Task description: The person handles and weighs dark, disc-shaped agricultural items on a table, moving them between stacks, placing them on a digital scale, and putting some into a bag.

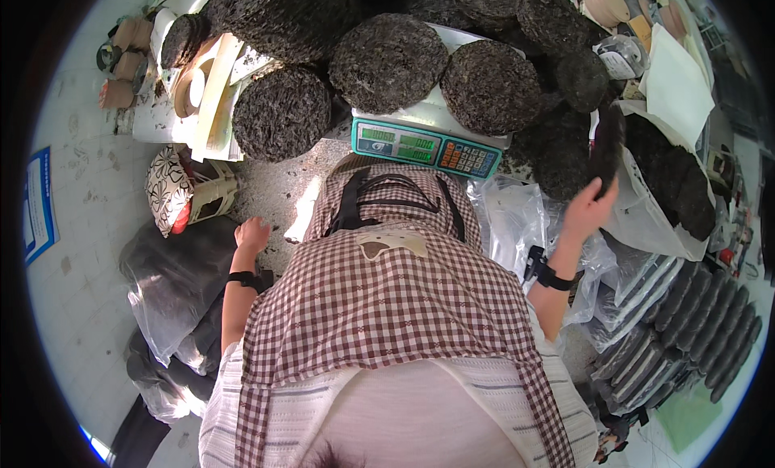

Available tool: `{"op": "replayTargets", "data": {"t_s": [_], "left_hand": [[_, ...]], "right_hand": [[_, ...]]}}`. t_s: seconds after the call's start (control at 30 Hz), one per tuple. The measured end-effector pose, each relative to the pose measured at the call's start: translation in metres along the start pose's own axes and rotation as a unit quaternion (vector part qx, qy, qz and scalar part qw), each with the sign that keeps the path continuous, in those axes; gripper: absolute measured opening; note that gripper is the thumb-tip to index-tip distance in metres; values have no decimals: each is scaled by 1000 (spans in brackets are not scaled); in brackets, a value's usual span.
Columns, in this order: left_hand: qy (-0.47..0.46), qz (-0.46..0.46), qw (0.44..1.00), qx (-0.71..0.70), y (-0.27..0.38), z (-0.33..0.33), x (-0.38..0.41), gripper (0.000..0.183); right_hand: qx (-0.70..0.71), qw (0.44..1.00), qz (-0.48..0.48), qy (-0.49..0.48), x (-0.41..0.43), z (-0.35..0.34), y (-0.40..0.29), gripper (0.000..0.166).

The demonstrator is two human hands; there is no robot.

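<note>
My right hand (590, 209) grips a dark round cake (607, 147), seen nearly edge-on, that looks like dried seaweed. It is beside an open whitish bag (645, 210) with more dark cakes (672, 177) inside. My left hand (252, 233) hangs at my left with its back up and fingers curled; nothing shows in it, though the palm is hidden. Before me stands a teal digital scale (427, 146) with lit displays. Two round dark cakes, one at the left (389, 63) and one at the right (490, 87), lean on its pan. Another cake (282, 113) rests left of the scale.
Larger dark cakes (284, 20) are piled behind the scale. Clear plastic bags (514, 216) lie by my right forearm. Packed dark bundles (702, 322) are stacked low at the right. At the left are tape rolls (189, 92), a crate (215, 189) and filled plastic bags (175, 286).
</note>
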State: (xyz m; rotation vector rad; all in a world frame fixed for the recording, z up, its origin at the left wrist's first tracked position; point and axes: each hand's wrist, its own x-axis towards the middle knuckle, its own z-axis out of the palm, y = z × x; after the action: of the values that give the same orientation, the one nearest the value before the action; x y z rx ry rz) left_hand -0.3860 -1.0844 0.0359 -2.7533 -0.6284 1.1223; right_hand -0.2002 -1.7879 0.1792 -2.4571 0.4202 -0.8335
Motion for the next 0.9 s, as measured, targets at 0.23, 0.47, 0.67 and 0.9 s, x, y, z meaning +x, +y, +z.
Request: {"op": "replayTargets", "data": {"t_s": [0.23,0.47,0.67,0.9], "left_hand": [[58,33,993,-92,56,-102,23,40],[219,380,820,-369,180,-224,-35,13],[330,444,755,-352,264,-271,-38,16],[297,404,783,-368,278,-257,-38,15]], "right_hand": [[14,940,-321,-114,9,81,-95,64],[37,944,-310,-104,17,72,-99,59],[2,965,-258,-51,42,40,-68,59],[-309,921,-101,-217,-31,34,186,64]]}}
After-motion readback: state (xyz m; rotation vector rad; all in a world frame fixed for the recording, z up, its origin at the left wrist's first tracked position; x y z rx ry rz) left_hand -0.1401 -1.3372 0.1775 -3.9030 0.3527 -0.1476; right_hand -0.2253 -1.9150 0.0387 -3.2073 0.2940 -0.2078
